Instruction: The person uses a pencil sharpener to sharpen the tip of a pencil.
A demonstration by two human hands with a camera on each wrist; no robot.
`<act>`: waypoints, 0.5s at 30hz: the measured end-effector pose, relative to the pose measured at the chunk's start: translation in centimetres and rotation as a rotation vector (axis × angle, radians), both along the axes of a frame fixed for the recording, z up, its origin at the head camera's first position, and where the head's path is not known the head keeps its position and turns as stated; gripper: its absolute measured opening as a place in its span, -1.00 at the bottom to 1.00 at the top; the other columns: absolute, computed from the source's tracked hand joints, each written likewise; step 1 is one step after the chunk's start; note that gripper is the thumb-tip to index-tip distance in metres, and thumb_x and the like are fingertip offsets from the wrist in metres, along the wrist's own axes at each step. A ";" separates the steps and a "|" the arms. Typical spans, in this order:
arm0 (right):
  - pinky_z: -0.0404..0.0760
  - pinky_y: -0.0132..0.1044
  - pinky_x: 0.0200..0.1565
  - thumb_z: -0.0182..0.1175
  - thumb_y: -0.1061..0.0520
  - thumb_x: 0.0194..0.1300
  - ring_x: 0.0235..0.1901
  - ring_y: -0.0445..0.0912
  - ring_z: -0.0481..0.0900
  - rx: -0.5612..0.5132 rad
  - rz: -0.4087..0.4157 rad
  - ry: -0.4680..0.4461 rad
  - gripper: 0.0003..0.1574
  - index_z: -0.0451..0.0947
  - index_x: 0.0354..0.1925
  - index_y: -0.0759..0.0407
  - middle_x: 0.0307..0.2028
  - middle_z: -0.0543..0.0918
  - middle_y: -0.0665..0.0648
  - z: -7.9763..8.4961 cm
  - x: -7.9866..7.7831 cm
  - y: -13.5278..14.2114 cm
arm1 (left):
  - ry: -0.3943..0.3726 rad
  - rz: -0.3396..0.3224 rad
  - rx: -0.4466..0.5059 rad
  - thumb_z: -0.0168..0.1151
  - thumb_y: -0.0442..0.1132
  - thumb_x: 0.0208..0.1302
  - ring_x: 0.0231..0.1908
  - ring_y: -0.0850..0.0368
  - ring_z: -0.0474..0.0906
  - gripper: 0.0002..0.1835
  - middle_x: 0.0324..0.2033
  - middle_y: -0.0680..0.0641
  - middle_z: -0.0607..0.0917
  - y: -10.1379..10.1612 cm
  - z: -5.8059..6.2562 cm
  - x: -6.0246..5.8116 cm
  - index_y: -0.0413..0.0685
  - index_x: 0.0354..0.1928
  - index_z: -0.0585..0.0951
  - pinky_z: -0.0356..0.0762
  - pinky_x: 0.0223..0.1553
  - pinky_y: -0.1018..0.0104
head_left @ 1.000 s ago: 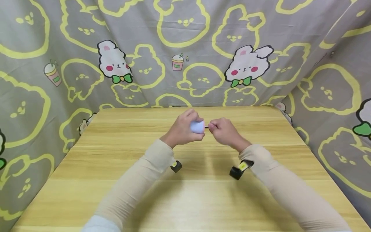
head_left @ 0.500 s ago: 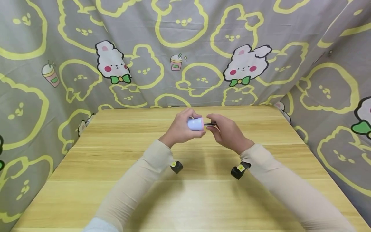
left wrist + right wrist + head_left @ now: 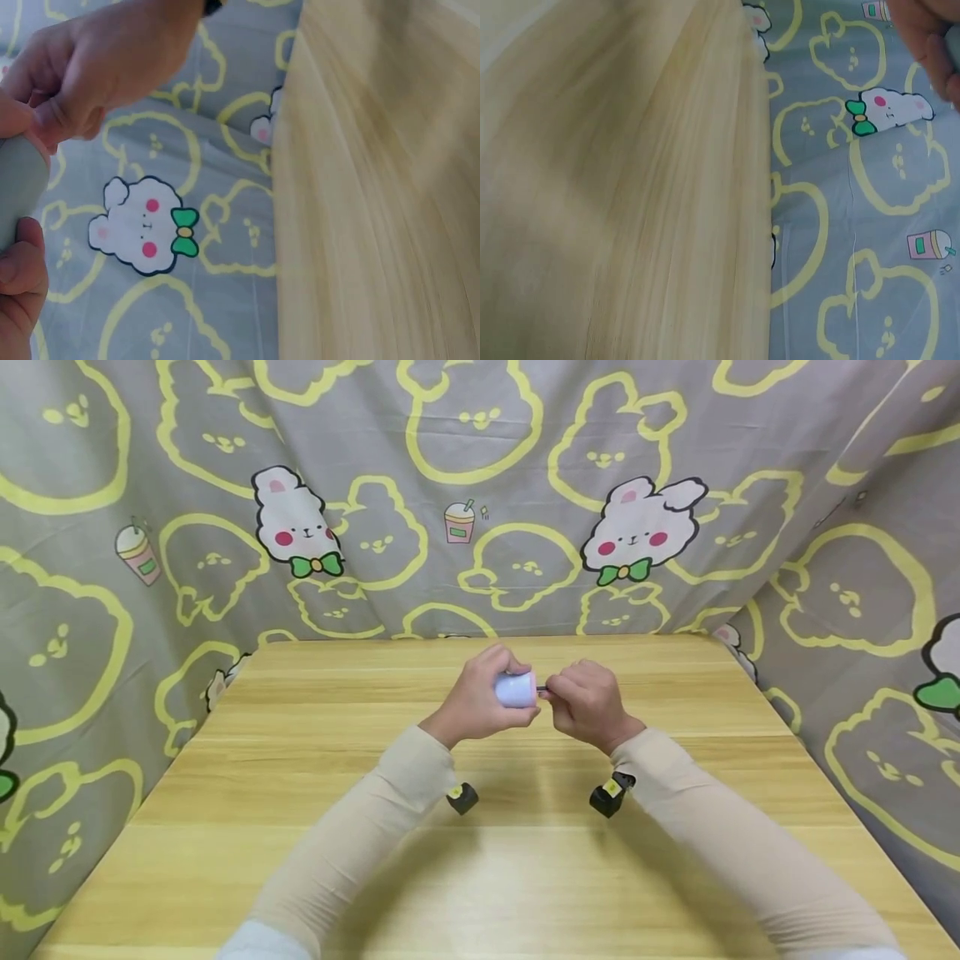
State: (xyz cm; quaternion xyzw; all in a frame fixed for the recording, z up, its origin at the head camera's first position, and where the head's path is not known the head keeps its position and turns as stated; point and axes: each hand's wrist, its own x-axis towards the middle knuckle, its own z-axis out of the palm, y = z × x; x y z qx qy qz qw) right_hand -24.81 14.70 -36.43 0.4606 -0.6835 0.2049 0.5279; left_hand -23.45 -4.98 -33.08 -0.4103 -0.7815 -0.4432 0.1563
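Observation:
In the head view my left hand (image 3: 476,697) grips a small light-blue cylinder (image 3: 514,690) with a pink rim, thumb and fingers on either side of it. The cylinder lies sideways in the air above the table, its pink end facing right. A thin dark stick (image 3: 542,688) comes out of that end, and my right hand (image 3: 588,702) pinches it with curled fingers. Most of the stick is hidden. In the left wrist view the cylinder (image 3: 19,176) is cut off at the left edge, with my right hand (image 3: 112,60) close above it.
The wooden table (image 3: 517,877) spreads beneath both arms. A grey curtain (image 3: 517,443) with yellow outlines and white bunnies hangs behind it and along both sides. Black wrist cameras (image 3: 609,795) hang below the sleeves.
My right hand's fingers loosened on the stick half a second ago, baring more of it, and are now curled round it again, close to the cylinder. My left hand keeps its grip.

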 end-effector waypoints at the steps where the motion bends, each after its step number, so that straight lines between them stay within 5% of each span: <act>1: 0.14 -0.31 -0.73 -0.04 0.03 0.50 -0.80 -0.19 0.11 0.014 -0.014 -0.036 -0.47 0.33 -0.64 0.15 -0.79 0.23 -0.03 0.0 0.2 0.0 | 0.030 -0.007 -0.002 0.51 -0.31 -0.15 -0.30 0.03 0.50 -0.62 -0.24 -0.14 0.58 0.0 -0.1 -0.1 -0.20 -0.32 0.49 0.53 -0.40 0.33; 6: 0.01 -0.38 -0.76 0.01 0.06 0.44 -0.82 -0.28 0.02 0.121 -0.110 -0.349 -0.51 0.30 -0.67 0.06 -0.82 0.17 -0.10 0.9 1.7 0.1 | 0.163 -0.031 -0.035 0.50 -0.35 -0.19 -0.32 0.02 0.50 -0.62 -0.27 -0.14 0.54 -0.2 -0.5 -0.5 -0.21 -0.34 0.48 0.52 -0.43 0.39; 12: 0.11 -0.36 -0.63 0.00 0.15 0.45 -0.73 -0.22 0.10 0.236 -0.022 -1.340 -0.53 0.35 -0.65 0.10 -0.75 0.19 -0.08 5.0 2.9 0.2 | 0.229 -0.060 -0.051 0.50 -0.36 -0.19 -0.32 0.02 0.50 -0.61 -0.29 -0.14 0.54 -0.3 -1.1 -0.5 -0.22 -0.32 0.48 0.52 -0.44 0.45; 15: 0.11 -0.35 -0.62 -0.07 0.13 0.49 -0.73 -0.18 0.09 0.223 -0.009 -1.625 -0.52 0.44 -0.60 0.18 -0.74 0.18 -0.04 6.5 2.7 0.5 | 0.241 -0.066 -0.048 0.51 -0.34 -0.18 -0.31 0.01 0.50 -0.60 -0.28 -0.15 0.54 -0.2 -1.2 -0.4 -0.22 -0.30 0.48 0.52 -0.43 0.45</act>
